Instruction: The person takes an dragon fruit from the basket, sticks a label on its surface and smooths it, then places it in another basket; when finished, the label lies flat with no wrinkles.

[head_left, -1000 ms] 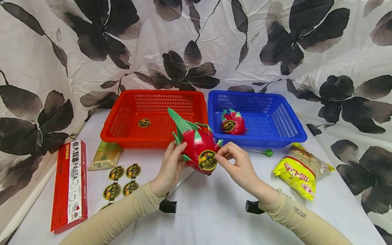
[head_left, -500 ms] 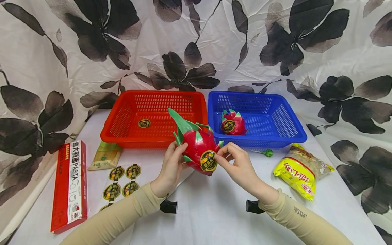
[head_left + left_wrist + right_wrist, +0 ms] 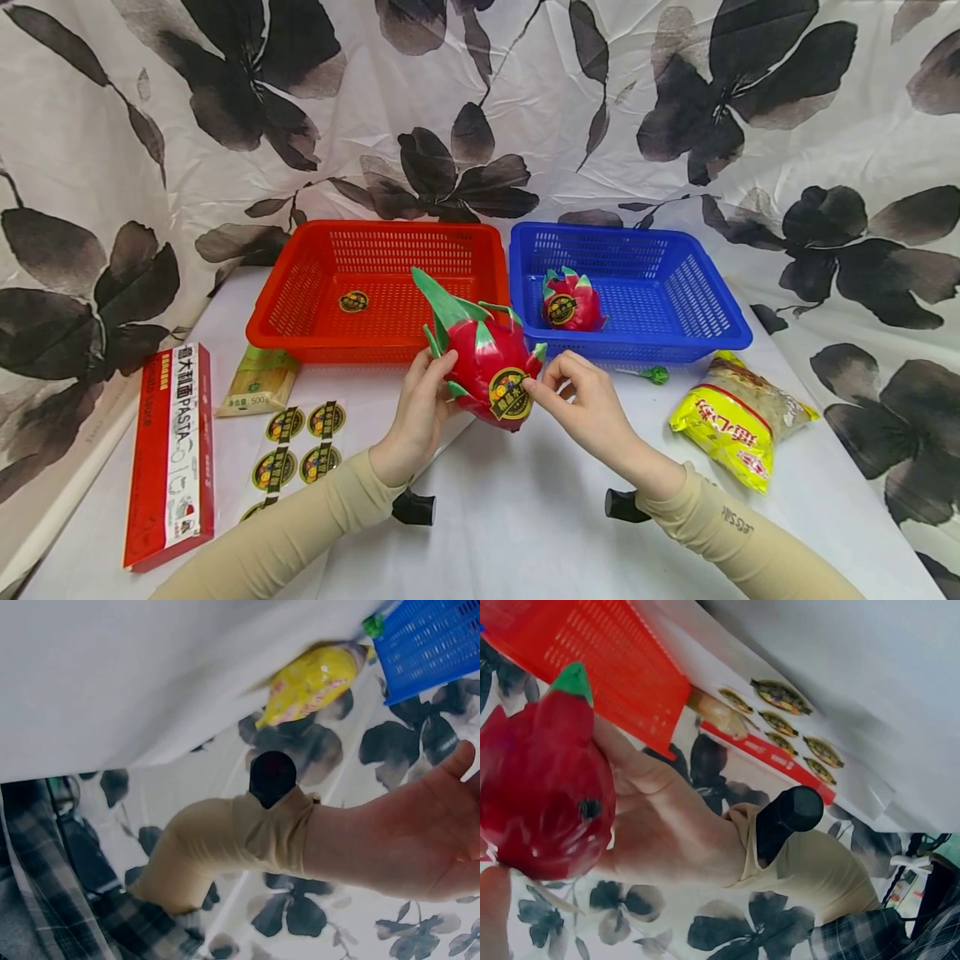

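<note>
A red toy-like dragon fruit (image 3: 482, 362) with green leaf tips is held up above the table, before the two baskets. My left hand (image 3: 414, 412) grips it from the left, thumb in front. On its lower right side lies a round black-and-gold sticker (image 3: 508, 395). Thumb and index finger of my right hand (image 3: 588, 408) pinch this sticker's right edge. In the right wrist view the dragon fruit (image 3: 544, 791) shows its bare red underside, with the left hand (image 3: 664, 810) behind it. The left wrist view catches part of the right hand (image 3: 409, 840); its fingertips are out of frame.
A red basket (image 3: 375, 340) holds one sticker (image 3: 353, 301); a blue basket (image 3: 637, 342) holds another stickered dragon fruit (image 3: 573, 300). Left lie a pasta box (image 3: 168, 454), a tan packet (image 3: 258, 383) and a sticker sheet (image 3: 296, 442). Right are a yellow bag (image 3: 731, 425) and a green-topped lollipop (image 3: 657, 374).
The sticker has shifted and turned very slightly at the right fingertips. Both hands and the dragon fruit stay almost where they were.
</note>
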Available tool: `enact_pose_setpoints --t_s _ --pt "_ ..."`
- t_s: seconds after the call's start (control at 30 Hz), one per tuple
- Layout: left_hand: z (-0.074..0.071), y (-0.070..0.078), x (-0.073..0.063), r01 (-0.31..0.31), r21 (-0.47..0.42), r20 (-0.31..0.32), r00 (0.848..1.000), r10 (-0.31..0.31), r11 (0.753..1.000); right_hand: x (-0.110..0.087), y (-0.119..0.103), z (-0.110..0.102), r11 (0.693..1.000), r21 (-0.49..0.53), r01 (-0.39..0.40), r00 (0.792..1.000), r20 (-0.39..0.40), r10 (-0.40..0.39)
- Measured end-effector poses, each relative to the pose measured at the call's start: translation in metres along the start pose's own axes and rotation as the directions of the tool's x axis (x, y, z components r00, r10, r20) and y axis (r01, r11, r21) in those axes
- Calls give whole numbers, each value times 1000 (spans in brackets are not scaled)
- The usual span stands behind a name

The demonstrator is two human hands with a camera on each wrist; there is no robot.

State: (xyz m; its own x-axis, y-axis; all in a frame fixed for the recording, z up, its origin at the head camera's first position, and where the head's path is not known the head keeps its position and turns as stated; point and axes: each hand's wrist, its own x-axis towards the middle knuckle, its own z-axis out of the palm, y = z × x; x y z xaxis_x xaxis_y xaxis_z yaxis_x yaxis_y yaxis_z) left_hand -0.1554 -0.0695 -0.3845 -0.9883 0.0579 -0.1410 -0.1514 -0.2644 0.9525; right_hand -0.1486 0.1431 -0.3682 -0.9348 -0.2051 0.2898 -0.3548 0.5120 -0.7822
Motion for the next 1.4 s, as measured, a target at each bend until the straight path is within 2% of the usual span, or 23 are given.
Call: enact_pose_setpoints --t_s 0.23,0.37,0.5,0.63,0.77,0.93,1.03,1.23,1.4 --pt "1 1 -2 -2 -6 14 1000 2 1000 -1 -1 -3 990 71 -118 993 0 118" --pt "1 2 -4 -8 -3 19 1000 8 1000 1 -1 -4 974 122 -193 977 116 179" --pt "3 3 -5 -11 5 26 1000 11 1000 3 -1 -3 945 177 -274 941 254 225" --pt "4 3 -6 -10 21 41 999 9 1000 3 0 0 913 242 -328 912 332 240" --pt "7 4 -7 2 34 38 999 -3 999 3 1 0 893 274 -357 894 377 242" --pt "8 5 -8 10 44 15 1000 -10 999 2 2 -2 883 297 -363 886 404 228" --pt "8 5 -8 10 50 23 1000 -12 999 2 2 -2 880 308 -361 885 410 220" --pt "6 4 -10 4 65 95 995 -10 998 3 5 -2 864 331 -379 885 403 234" --pt "4 2 -10 -13 65 223 975 -2 998 4 7 -2 843 361 -400 888 381 258"
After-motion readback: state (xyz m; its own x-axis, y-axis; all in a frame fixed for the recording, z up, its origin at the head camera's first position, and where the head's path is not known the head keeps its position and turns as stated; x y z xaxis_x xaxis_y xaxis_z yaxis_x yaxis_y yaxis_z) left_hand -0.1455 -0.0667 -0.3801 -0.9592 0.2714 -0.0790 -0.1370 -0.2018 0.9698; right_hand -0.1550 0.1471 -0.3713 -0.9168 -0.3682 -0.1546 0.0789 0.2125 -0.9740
